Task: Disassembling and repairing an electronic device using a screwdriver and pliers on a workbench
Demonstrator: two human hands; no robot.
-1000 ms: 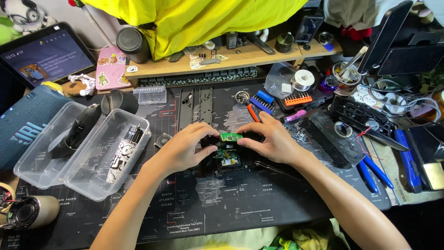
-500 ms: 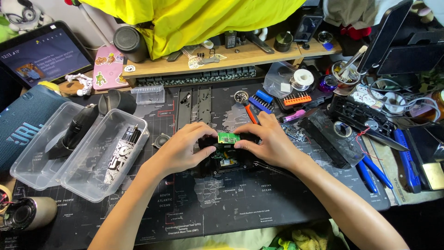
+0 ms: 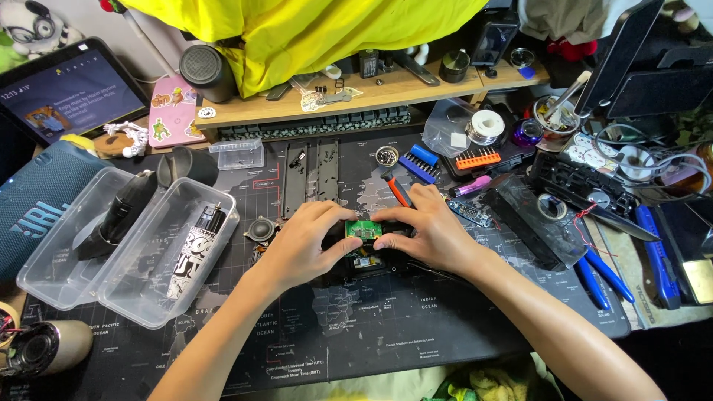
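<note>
A small green circuit board (image 3: 363, 229) sits on top of a black device body (image 3: 368, 261) in the middle of the dark desk mat (image 3: 386, 327). My left hand (image 3: 306, 241) grips the board and body from the left, thumb against the board's edge. From the right, my right hand (image 3: 429, 234) pinches the same board with its fingertips. An orange-handled tool (image 3: 399, 191) lies just behind my right fingers.
Two clear plastic tubs (image 3: 160, 289) with black parts stand at the left, beside a blue speaker (image 3: 33, 212). A small round speaker driver (image 3: 260, 229) lies left of my hands. Bit set (image 3: 479, 158), solder spool (image 3: 486, 125), blue-handled pliers (image 3: 601, 271) and cables crowd the right.
Both hands stay on the green board and black body, shifting only slightly; the fingers have closed in a little tighter around the board.
</note>
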